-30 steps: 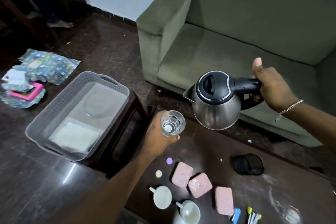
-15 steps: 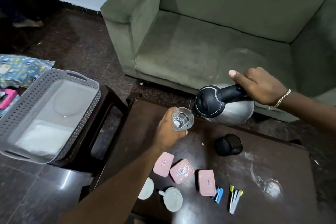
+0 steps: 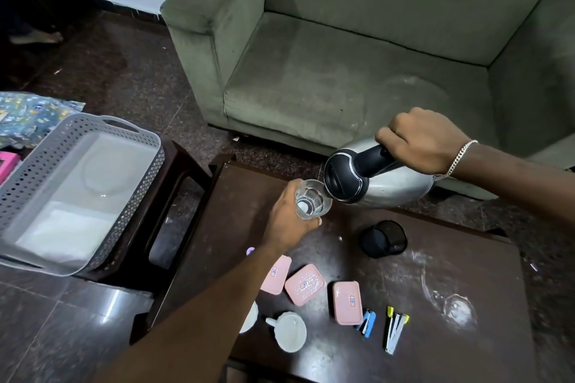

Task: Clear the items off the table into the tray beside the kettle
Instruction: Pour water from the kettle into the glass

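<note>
While right hand point(image 3: 423, 140) tips kettle point(image 3: 389, 183) (fist tight) | left hand point(image 3: 289, 218) wraps glass point(image 3: 311, 200)

- A home living room: a green upholstered armchair point(image 3: 357, 71) stands on a dark polished stone floor point(image 3: 56, 320).
- A low dark wooden coffee table point(image 3: 451, 258) before it carries a white mug point(image 3: 291, 331) and pink lunch boxes point(image 3: 305, 284).

the kettle point(image 3: 395, 188) has a brushed, shiny metal body with a glossy black plastic lid and handle; the glass point(image 3: 312, 199) is clear and smooth; the tray point(image 3: 37, 171) is matt grey perforated plastic; the table point(image 3: 441, 270) is dark polished wood, smeared white toward its right edge; the sofa point(image 3: 357, 71) is worn matt green cloth
</note>
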The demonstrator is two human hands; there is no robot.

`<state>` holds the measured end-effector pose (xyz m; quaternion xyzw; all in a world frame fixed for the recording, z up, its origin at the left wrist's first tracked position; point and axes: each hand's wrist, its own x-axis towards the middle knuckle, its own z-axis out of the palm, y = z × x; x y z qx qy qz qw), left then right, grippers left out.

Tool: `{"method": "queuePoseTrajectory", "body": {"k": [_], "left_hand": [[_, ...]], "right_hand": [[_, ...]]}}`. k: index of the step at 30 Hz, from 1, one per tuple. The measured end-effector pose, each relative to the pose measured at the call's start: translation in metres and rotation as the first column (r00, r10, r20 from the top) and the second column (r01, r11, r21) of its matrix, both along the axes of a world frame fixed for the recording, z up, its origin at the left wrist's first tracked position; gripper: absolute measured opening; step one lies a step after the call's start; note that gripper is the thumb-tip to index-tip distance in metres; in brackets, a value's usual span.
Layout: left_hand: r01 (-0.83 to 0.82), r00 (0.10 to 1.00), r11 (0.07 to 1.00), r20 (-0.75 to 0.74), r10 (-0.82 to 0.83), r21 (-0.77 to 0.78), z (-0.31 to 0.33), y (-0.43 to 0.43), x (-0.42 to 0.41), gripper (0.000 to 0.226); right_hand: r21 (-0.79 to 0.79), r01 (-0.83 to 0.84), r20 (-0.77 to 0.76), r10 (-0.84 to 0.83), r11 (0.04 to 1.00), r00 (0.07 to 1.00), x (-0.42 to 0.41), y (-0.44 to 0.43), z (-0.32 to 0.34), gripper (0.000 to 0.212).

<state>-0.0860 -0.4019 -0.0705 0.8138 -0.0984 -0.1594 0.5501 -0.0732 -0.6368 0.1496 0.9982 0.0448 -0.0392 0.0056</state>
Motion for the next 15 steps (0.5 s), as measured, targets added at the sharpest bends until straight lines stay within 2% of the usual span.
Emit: {"method": "queuePoseTrajectory", "body": {"k": [4,9,15], "left_hand": [[-0.009,1.000,1.000,0.005,0.009,-0.017,-0.003,-0.001,0.000,0.080],[-0.007,1.000,1.000,0.005,0.007,-0.012,-0.006,-0.002,0.000,0.082],[-0.013,1.000,1.000,0.014,0.014,-0.014,-0.012,-0.003,0.001,0.082]], "right_hand": [[-0.075,-0.034,0.018,0.035,0.997,0.999,0.002,0.013,0.000,0.047],[-0.167,-0.053,0.037,0.060,0.985,0.997,0.004,0.023,0.002,0.050],[-0.207,-0.067,0.054,0.080,0.976,0.995,0.006,0.031,0.009,0.049]]}}
